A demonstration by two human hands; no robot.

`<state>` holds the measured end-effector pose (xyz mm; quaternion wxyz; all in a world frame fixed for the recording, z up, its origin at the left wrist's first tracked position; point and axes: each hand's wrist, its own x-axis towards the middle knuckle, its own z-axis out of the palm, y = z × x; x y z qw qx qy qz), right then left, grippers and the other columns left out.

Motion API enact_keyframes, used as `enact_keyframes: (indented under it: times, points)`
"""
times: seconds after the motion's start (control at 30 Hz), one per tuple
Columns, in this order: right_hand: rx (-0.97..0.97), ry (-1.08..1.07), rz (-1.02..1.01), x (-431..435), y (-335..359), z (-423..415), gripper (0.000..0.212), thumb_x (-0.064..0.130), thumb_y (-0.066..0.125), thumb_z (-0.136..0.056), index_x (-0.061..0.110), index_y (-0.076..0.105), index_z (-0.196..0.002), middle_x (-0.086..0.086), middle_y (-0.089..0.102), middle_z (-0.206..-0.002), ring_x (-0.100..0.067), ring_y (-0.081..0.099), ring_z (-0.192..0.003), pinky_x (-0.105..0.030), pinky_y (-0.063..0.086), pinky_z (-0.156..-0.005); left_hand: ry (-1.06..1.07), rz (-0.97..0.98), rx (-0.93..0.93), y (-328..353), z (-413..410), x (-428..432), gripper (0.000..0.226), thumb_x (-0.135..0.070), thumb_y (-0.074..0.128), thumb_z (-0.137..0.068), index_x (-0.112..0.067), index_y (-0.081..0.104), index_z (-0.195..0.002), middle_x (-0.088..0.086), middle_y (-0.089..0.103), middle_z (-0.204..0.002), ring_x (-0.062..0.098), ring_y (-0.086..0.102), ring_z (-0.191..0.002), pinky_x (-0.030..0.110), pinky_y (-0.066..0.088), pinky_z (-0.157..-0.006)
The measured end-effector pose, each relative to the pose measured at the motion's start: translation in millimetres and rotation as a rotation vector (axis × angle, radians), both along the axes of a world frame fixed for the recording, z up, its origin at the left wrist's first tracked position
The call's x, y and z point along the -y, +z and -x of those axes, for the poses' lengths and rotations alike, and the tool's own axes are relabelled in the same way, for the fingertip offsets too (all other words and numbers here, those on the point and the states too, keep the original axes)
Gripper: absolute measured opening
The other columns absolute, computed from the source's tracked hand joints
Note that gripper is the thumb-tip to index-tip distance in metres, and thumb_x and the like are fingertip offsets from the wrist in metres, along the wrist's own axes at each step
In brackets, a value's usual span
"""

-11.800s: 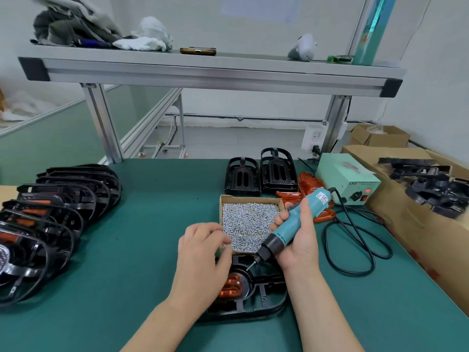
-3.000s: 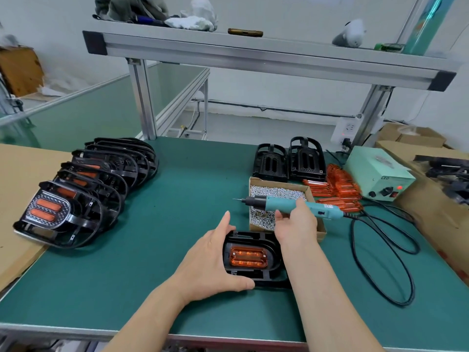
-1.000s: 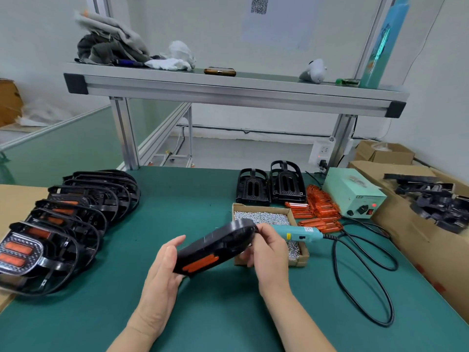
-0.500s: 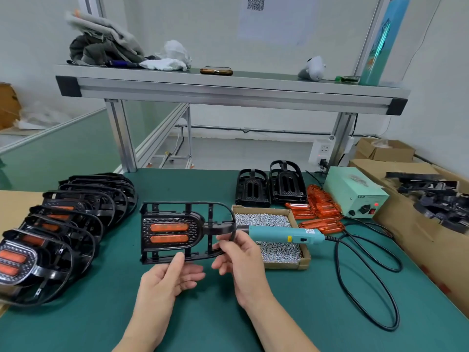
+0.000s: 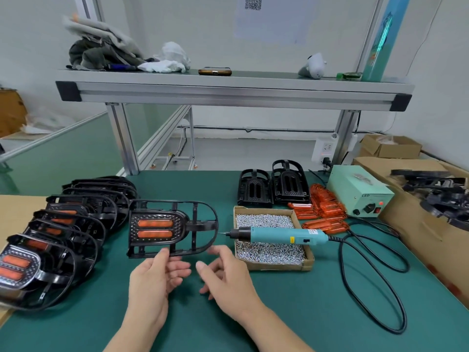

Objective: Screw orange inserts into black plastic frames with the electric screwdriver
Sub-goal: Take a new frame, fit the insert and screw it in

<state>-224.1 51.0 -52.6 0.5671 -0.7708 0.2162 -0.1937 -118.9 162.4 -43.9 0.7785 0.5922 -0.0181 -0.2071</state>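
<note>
Black plastic frame [image 5: 181, 224] stood pinched at its lower edge by left hand [image 5: 152, 278], grip partly hidden; right hand [image 5: 225, 274] hung open, empty.

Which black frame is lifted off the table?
The middle frame, its lower edge held by the left hand, orange bars facing the camera. The row on its left and the pair at the back rest on the table.

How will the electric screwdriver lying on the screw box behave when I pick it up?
The electric screwdriver looks rigid; its round barrel rests on loose screws, so it may roll if nudged. Its looped black cable will probably tug at the rear.
</note>
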Motion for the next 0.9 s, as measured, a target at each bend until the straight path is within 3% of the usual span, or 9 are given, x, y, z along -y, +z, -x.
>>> enact_keyframes:
  times: [0.17, 0.57, 0.63, 0.73, 0.83, 0.9]
  points:
    - [-0.038, 0.015, 0.122, 2.4, -6.4, -2.4, 0.01, 0.016, 0.059, -0.093, 0.018, 0.065, -0.101, 0.007, 0.063, -0.076, -0.008, 0.072, -0.061, -0.016, 0.05, -0.063, -0.033, -0.1, -0.046, 12.9, -34.8, 15.4, 0.03, -0.018, 0.05, -0.103, 0.004, 0.062, -0.086, 0.011, 0.07, -0.059, 0.013, 0.066, -0.045, 0.015, 0.046, -0.038]
    - [-0.054, 0.026, 0.064, 5.8, -6.3, -6.8, 0.014, 0.011, 0.055, -0.095, 0.021, 0.064, -0.101, -0.003, 0.068, -0.08, -0.017, 0.073, -0.063, -0.015, 0.042, -0.054, -0.111, -0.195, -0.187, 11.8, -91.8, 61.1, 0.028, -0.002, 0.042, -0.104, 0.007, 0.05, -0.078, 0.015, 0.061, -0.046, 0.018, 0.061, -0.034, 0.016, 0.044, -0.032]
    - [-0.058, 0.019, 0.056, 6.1, -5.8, -7.4, 0.015, 0.011, 0.055, -0.095, 0.022, 0.063, -0.102, -0.007, 0.069, -0.083, -0.018, 0.073, -0.063, -0.015, 0.042, -0.054, -0.112, -0.2, -0.207, 11.1, -99.7, 67.9, 0.029, -0.003, 0.041, -0.105, 0.006, 0.049, -0.078, 0.017, 0.061, -0.053, 0.02, 0.06, -0.033, 0.017, 0.043, -0.03]
    - [-0.051, 0.008, 0.032, 6.8, -5.5, -7.8, 0.016, 0.01, 0.054, -0.095, 0.021, 0.063, -0.102, -0.007, 0.068, -0.084, -0.019, 0.073, -0.063, -0.016, 0.043, -0.054, -0.12, -0.228, -0.226, 9.1, -111.9, 77.2, 0.029, -0.005, 0.038, -0.107, 0.007, 0.048, -0.083, 0.023, 0.058, -0.082, 0.021, 0.06, -0.033, 0.017, 0.041, -0.029]
    - [-0.05, 0.003, 0.006, 7.3, -5.3, -8.1, 0.016, 0.009, 0.054, -0.095, 0.021, 0.063, -0.102, -0.011, 0.068, -0.088, -0.018, 0.072, -0.062, -0.017, 0.043, -0.053, -0.141, -0.237, -0.234, 6.7, -121.8, 84.3, 0.022, -0.007, 0.035, -0.108, 0.011, 0.048, -0.103, 0.027, 0.053, -0.109, 0.021, 0.061, -0.033, 0.018, 0.042, -0.029]
    - [-0.053, 0.005, 0.003, 7.4, -5.3, -8.3, 0.017, 0.008, 0.053, -0.095, 0.02, 0.063, -0.101, -0.013, 0.069, -0.091, -0.017, 0.072, -0.061, -0.016, 0.042, -0.052, -0.144, -0.22, -0.253, 7.2, -127.1, 87.4, 0.02, -0.008, 0.034, -0.108, 0.008, 0.044, -0.114, 0.025, 0.053, -0.11, 0.021, 0.061, -0.034, 0.019, 0.045, -0.031]
